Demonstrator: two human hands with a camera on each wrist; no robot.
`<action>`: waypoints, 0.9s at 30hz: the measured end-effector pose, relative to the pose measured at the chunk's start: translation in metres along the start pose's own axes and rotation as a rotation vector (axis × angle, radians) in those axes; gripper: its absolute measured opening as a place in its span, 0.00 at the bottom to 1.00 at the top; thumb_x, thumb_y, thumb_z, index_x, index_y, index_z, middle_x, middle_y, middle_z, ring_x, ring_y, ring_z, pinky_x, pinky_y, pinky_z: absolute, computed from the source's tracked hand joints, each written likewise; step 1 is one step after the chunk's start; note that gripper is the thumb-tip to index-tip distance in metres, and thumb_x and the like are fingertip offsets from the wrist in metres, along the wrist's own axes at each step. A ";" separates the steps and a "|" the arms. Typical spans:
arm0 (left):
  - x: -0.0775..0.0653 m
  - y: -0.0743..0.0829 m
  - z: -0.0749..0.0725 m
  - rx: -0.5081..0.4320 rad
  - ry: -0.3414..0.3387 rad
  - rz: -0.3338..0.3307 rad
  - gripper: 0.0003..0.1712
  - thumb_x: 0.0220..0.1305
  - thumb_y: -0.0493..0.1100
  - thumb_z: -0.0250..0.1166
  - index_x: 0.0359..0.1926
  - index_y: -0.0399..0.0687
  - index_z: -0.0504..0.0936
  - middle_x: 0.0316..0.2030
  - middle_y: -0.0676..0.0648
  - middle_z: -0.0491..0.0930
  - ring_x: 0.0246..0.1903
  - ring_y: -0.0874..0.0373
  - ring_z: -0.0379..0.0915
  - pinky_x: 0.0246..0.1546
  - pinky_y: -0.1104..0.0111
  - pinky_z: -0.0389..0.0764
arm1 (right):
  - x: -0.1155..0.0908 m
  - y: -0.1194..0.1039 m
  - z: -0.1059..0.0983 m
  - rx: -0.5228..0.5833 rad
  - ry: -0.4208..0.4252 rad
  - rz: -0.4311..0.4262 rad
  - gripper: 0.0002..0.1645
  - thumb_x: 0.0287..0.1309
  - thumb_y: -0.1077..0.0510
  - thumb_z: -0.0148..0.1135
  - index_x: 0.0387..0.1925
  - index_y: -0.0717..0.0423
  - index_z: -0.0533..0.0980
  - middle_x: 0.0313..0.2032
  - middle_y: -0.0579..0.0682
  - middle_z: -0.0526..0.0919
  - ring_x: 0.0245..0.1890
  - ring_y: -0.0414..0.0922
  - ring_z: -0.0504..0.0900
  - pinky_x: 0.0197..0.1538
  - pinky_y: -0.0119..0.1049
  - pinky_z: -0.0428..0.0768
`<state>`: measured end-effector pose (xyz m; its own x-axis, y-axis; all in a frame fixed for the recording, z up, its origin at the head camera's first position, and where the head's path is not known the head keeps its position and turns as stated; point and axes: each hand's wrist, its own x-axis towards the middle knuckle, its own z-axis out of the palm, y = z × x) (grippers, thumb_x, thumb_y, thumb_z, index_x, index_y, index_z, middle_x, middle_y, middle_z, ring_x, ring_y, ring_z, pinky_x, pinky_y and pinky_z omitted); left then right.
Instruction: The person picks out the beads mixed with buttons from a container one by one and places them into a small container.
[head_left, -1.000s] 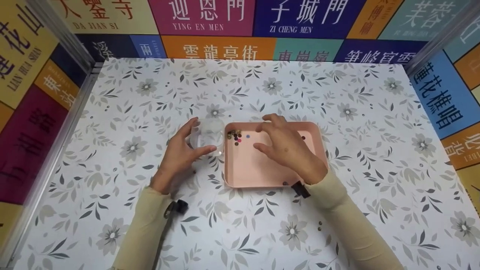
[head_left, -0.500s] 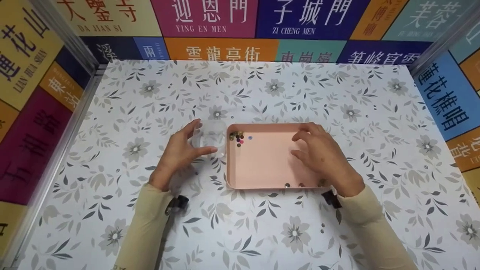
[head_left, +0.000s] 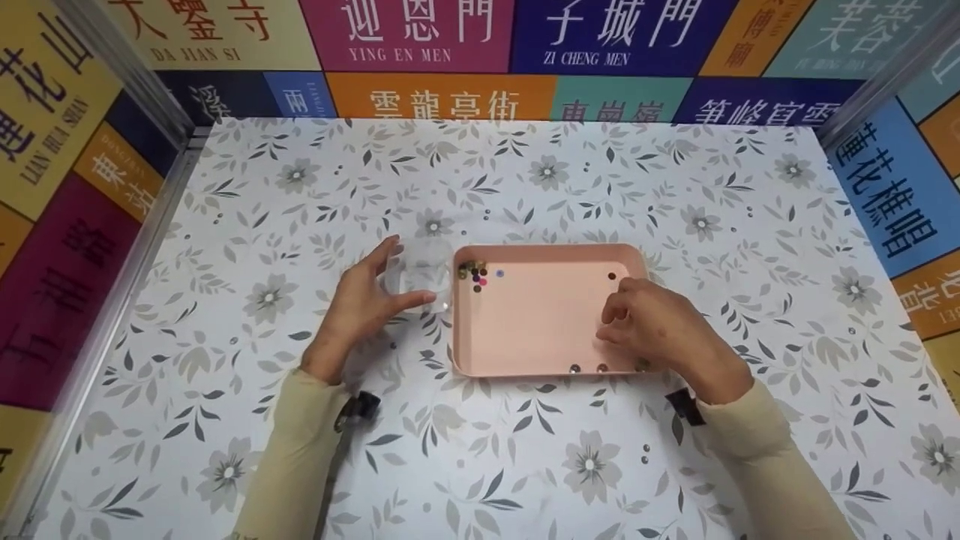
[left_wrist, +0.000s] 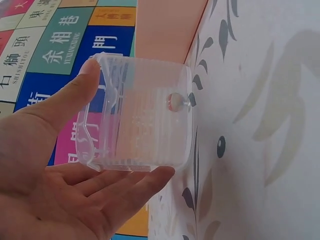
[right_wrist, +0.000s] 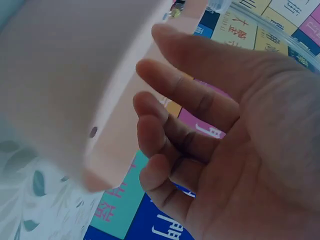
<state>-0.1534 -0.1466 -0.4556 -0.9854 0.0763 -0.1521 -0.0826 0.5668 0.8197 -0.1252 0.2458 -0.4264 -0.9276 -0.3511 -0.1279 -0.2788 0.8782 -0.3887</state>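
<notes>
While the left hand (head_left: 358, 300) grips a clear plastic box (left_wrist: 140, 115) between its thumb and spread fingers, the right hand (head_left: 660, 322) has its fingers loosely curled, thumb and index finger apart, with nothing visible between them. In the left wrist view, the thumb presses near the box's rim and the fingers lie along the opposite side; a small bead (left_wrist: 176, 102) shows near the bottom.

The left forearm reaches forward beside the tray, and the box stands just left of it on the floral tablecloth (head_left: 480, 450). The right hand hangs over the right part of the pink tray (head_left: 517, 322), hiding some of that edge.

Inside the tray, a bead cluster (head_left: 474, 274) sits in the far left corner, a blue bead (head_left: 500, 274) just beside it. A dark bead (head_left: 612, 276) lies just beyond the right fingers, and other beads line the near wall.
</notes>
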 end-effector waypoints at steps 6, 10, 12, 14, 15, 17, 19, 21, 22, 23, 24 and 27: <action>0.001 0.002 -0.001 -0.004 0.005 0.001 0.65 0.53 0.55 0.83 0.83 0.47 0.54 0.78 0.43 0.65 0.79 0.42 0.59 0.78 0.54 0.66 | -0.002 0.007 -0.003 -0.001 0.009 -0.025 0.02 0.57 0.62 0.75 0.32 0.53 0.88 0.34 0.47 0.81 0.35 0.45 0.77 0.40 0.39 0.76; 0.000 0.000 -0.001 -0.012 -0.002 0.000 0.65 0.53 0.55 0.83 0.83 0.47 0.54 0.78 0.44 0.65 0.78 0.42 0.60 0.78 0.54 0.67 | -0.003 0.008 -0.004 0.016 -0.019 -0.008 0.04 0.57 0.64 0.74 0.35 0.53 0.88 0.36 0.47 0.82 0.38 0.46 0.80 0.45 0.42 0.80; 0.000 -0.001 -0.001 -0.015 -0.003 0.002 0.65 0.52 0.55 0.83 0.83 0.47 0.54 0.78 0.43 0.65 0.78 0.41 0.61 0.77 0.54 0.67 | -0.004 0.008 -0.004 0.026 -0.039 -0.002 0.05 0.56 0.64 0.74 0.35 0.53 0.88 0.37 0.48 0.83 0.39 0.46 0.82 0.46 0.43 0.82; -0.001 -0.002 -0.001 -0.017 -0.003 0.002 0.65 0.52 0.55 0.83 0.83 0.47 0.55 0.78 0.43 0.65 0.78 0.41 0.61 0.77 0.54 0.68 | -0.005 0.007 -0.005 0.033 -0.054 -0.004 0.05 0.55 0.64 0.75 0.34 0.54 0.88 0.37 0.48 0.83 0.40 0.47 0.82 0.46 0.43 0.82; -0.002 -0.003 -0.001 -0.017 -0.002 0.002 0.65 0.52 0.54 0.83 0.83 0.47 0.55 0.78 0.43 0.65 0.78 0.41 0.61 0.77 0.54 0.68 | -0.005 0.007 -0.006 0.029 -0.059 -0.007 0.04 0.54 0.64 0.76 0.32 0.53 0.88 0.37 0.48 0.82 0.39 0.47 0.82 0.45 0.42 0.82; -0.002 -0.003 -0.001 -0.018 -0.001 0.007 0.65 0.52 0.54 0.83 0.83 0.47 0.55 0.78 0.42 0.65 0.78 0.40 0.61 0.77 0.53 0.68 | -0.007 0.007 -0.008 0.008 -0.070 -0.002 0.04 0.52 0.64 0.77 0.29 0.52 0.87 0.35 0.48 0.81 0.38 0.48 0.80 0.42 0.41 0.80; -0.002 -0.003 0.000 -0.017 -0.002 0.009 0.65 0.52 0.55 0.83 0.83 0.47 0.54 0.78 0.42 0.65 0.78 0.40 0.60 0.77 0.53 0.67 | -0.008 0.007 -0.011 -0.017 -0.086 0.018 0.06 0.50 0.64 0.77 0.26 0.52 0.86 0.34 0.49 0.79 0.37 0.48 0.78 0.40 0.40 0.77; -0.001 -0.003 0.000 -0.017 -0.003 0.013 0.65 0.52 0.55 0.83 0.83 0.47 0.54 0.78 0.42 0.65 0.78 0.40 0.60 0.77 0.53 0.67 | -0.010 0.008 -0.014 -0.043 -0.107 0.045 0.07 0.49 0.65 0.77 0.24 0.51 0.85 0.34 0.49 0.78 0.35 0.48 0.76 0.37 0.39 0.75; -0.001 -0.003 0.000 -0.017 -0.003 0.014 0.65 0.52 0.55 0.83 0.83 0.47 0.54 0.78 0.42 0.65 0.78 0.40 0.60 0.77 0.53 0.67 | -0.011 0.008 -0.015 -0.050 -0.118 0.060 0.07 0.49 0.65 0.76 0.23 0.51 0.85 0.34 0.50 0.77 0.35 0.48 0.76 0.36 0.39 0.75; -0.001 -0.003 0.000 -0.018 -0.003 0.014 0.65 0.52 0.55 0.83 0.83 0.47 0.54 0.78 0.42 0.65 0.78 0.41 0.60 0.77 0.53 0.67 | -0.012 0.009 -0.016 -0.051 -0.128 0.072 0.07 0.48 0.65 0.76 0.23 0.52 0.84 0.34 0.50 0.77 0.34 0.48 0.76 0.36 0.38 0.75; -0.001 -0.003 0.000 -0.020 -0.003 0.014 0.65 0.52 0.55 0.83 0.83 0.47 0.54 0.78 0.42 0.65 0.78 0.41 0.60 0.78 0.53 0.67 | -0.013 0.009 -0.017 -0.045 -0.136 0.082 0.07 0.48 0.65 0.75 0.23 0.52 0.84 0.34 0.50 0.77 0.34 0.48 0.76 0.35 0.38 0.75; -0.001 -0.003 0.001 -0.024 0.002 0.015 0.65 0.52 0.55 0.83 0.83 0.47 0.54 0.78 0.42 0.65 0.78 0.41 0.60 0.78 0.54 0.67 | -0.014 0.010 -0.018 -0.034 -0.130 0.093 0.06 0.48 0.65 0.74 0.23 0.54 0.84 0.34 0.52 0.77 0.33 0.48 0.76 0.34 0.38 0.75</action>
<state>-0.1517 -0.1478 -0.4581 -0.9868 0.0832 -0.1390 -0.0716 0.5454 0.8351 -0.1192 0.2652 -0.4124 -0.9104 -0.3046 -0.2800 -0.2030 0.9186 -0.3392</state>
